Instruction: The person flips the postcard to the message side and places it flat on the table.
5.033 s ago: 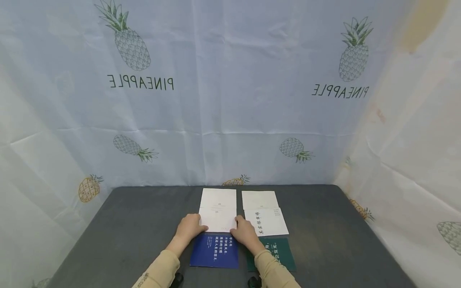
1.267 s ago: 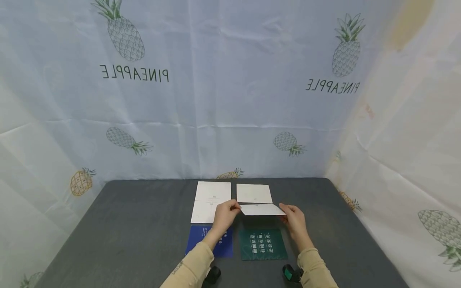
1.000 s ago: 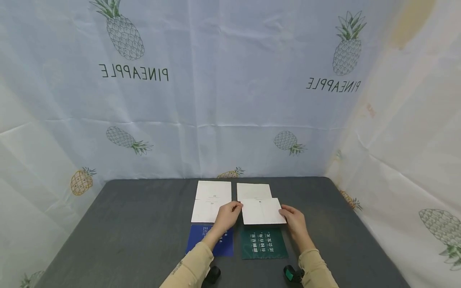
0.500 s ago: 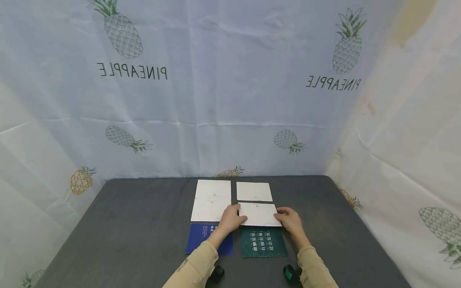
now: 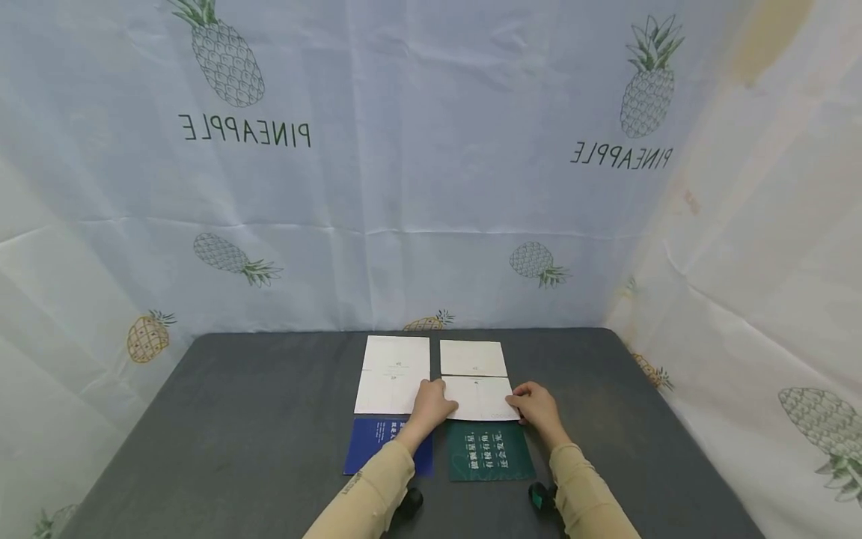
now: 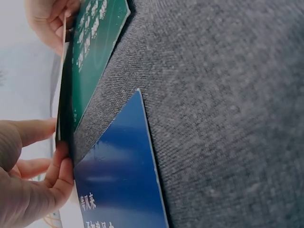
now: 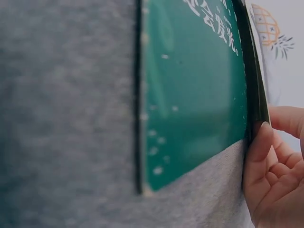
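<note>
A white postcard [image 5: 480, 399] lies face up between both hands, just beyond a green postcard [image 5: 490, 455] with white lettering. My left hand [image 5: 431, 406] pinches its left end between thumb and fingers; the left wrist view shows the card's near edge slightly raised. At the opposite end, my right hand [image 5: 536, 408] grips the card, with thumb [image 7: 263, 135] below and a finger above. Both wrist views show its dark underside. A cream-white card [image 5: 473, 358] lies directly behind it, nearly edge to edge. My left forearm partly covers a blue postcard [image 5: 370, 442].
Two white cards [image 5: 393, 374], one behind the other, lie beyond the blue postcard. All of them rest on a dark grey cloth-covered table [image 5: 269, 419]. A pineapple-print curtain [image 5: 377, 187] hangs behind and at the sides. Black devices [image 5: 542, 496] sit under the wrists.
The lettered white card was lifted and turned over, now showing its mostly blank side. Since half a second ago it has come closer to the cream card. Earlier, both hands were at the left column.
</note>
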`<action>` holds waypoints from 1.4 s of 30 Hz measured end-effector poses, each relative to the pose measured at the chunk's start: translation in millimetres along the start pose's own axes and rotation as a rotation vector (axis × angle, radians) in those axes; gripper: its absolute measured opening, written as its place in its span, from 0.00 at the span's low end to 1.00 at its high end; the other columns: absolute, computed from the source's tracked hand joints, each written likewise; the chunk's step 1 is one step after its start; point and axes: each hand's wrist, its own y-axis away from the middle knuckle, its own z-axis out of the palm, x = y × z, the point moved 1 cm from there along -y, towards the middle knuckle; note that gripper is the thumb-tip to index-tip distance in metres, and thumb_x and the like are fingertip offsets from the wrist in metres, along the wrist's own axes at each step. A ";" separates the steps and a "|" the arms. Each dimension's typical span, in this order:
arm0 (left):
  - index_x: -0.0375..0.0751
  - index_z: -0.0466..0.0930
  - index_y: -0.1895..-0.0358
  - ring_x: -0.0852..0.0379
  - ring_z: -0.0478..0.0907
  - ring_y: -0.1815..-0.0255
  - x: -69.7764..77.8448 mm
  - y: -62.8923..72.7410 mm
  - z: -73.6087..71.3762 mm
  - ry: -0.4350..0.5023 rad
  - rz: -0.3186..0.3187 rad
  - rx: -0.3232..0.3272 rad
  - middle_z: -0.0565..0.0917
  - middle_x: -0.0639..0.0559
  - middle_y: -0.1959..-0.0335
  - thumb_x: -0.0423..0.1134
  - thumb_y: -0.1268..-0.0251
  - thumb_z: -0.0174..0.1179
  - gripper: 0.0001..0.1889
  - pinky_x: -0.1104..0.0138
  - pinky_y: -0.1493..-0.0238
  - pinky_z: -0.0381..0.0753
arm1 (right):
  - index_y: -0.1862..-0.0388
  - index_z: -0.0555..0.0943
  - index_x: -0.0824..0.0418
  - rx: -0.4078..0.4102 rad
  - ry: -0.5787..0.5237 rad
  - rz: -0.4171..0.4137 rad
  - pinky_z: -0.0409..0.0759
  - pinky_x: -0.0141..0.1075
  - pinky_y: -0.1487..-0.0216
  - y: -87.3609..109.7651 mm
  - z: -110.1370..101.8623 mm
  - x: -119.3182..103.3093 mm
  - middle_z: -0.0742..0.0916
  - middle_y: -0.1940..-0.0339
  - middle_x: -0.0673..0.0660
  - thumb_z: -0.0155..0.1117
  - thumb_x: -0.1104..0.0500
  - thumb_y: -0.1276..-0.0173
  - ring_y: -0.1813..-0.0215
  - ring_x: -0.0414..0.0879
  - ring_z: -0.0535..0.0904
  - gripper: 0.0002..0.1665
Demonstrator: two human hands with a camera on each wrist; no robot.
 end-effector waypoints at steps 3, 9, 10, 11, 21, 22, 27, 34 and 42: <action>0.21 0.78 0.63 0.51 0.69 0.71 0.3 -2.6 1.0 -0.012 -0.002 0.003 0.75 0.36 0.70 0.31 0.56 0.65 0.17 0.60 0.69 0.73 | 0.65 0.76 0.67 -0.011 0.015 0.002 0.76 0.33 0.78 -3.8 -0.7 -1.4 0.76 0.79 0.55 0.64 0.58 0.42 0.78 0.44 0.72 0.13; 0.18 0.78 0.64 0.52 0.68 0.74 2.9 -7.7 0.7 -0.038 0.004 -0.001 0.75 0.33 0.69 0.30 0.55 0.64 0.16 0.61 0.73 0.72 | 0.69 0.75 0.66 -0.025 0.036 0.008 0.75 0.32 0.80 -8.1 -2.3 -3.8 0.76 0.79 0.55 0.64 0.58 0.41 0.78 0.44 0.72 0.11; 0.18 0.78 0.65 0.52 0.68 0.75 3.3 -7.8 0.7 -0.040 0.003 -0.004 0.75 0.33 0.68 0.29 0.55 0.64 0.16 0.61 0.73 0.72 | 0.69 0.75 0.66 -0.029 0.040 0.009 0.75 0.31 0.80 -7.9 -2.4 -4.3 0.76 0.79 0.56 0.64 0.58 0.41 0.79 0.44 0.72 0.11; 0.17 0.78 0.65 0.52 0.68 0.75 3.7 -7.8 0.7 -0.043 0.001 -0.008 0.75 0.32 0.67 0.29 0.55 0.63 0.16 0.61 0.74 0.72 | 0.69 0.75 0.66 -0.033 0.044 0.011 0.75 0.31 0.80 -8.0 -2.3 -4.6 0.76 0.78 0.56 0.64 0.58 0.41 0.79 0.44 0.72 0.11; 0.16 0.78 0.66 0.47 0.76 0.75 12.7 -10.0 -0.1 -0.161 0.013 -0.042 0.74 0.24 0.58 0.28 0.55 0.63 0.14 0.59 0.71 0.79 | 0.72 0.74 0.64 -0.050 0.127 -0.016 0.73 0.31 0.81 -13.7 -2.0 -8.7 0.75 0.79 0.55 0.63 0.59 0.41 0.80 0.43 0.71 0.09; 0.17 0.78 0.66 0.47 0.76 0.75 13.8 -10.2 -0.3 -0.180 0.017 -0.043 0.74 0.24 0.58 0.28 0.54 0.63 0.14 0.59 0.70 0.80 | 0.72 0.74 0.64 -0.056 0.140 -0.022 0.74 0.31 0.81 -14.7 -1.9 -9.4 0.75 0.79 0.55 0.63 0.59 0.41 0.80 0.43 0.71 0.09; 0.21 0.80 0.69 0.46 0.79 0.73 17.3 -10.0 -0.7 -0.270 0.045 -0.036 0.77 0.25 0.59 0.28 0.54 0.64 0.10 0.59 0.68 0.81 | 0.72 0.72 0.62 -0.089 0.191 -0.062 0.74 0.33 0.80 -17.0 -1.4 -11.9 0.75 0.78 0.54 0.63 0.59 0.41 0.80 0.44 0.71 0.09; 0.28 0.81 0.74 0.54 0.72 0.79 17.1 -5.5 -1.6 -0.300 0.026 -0.060 0.80 0.39 0.75 0.30 0.52 0.64 0.06 0.64 0.74 0.75 | 0.72 0.71 0.59 -0.121 0.220 -0.100 0.73 0.32 0.81 -17.5 1.5 -7.4 0.74 0.79 0.53 0.62 0.59 0.40 0.81 0.44 0.69 0.08; 0.27 0.79 0.71 0.55 0.69 0.80 11.6 -7.2 -0.1 -0.293 0.045 -0.060 0.78 0.40 0.76 0.32 0.52 0.64 0.09 0.66 0.77 0.71 | 0.69 0.73 0.59 -0.115 0.220 -0.082 0.72 0.33 0.80 -19.2 2.6 -2.3 0.75 0.78 0.54 0.60 0.57 0.40 0.81 0.44 0.69 0.07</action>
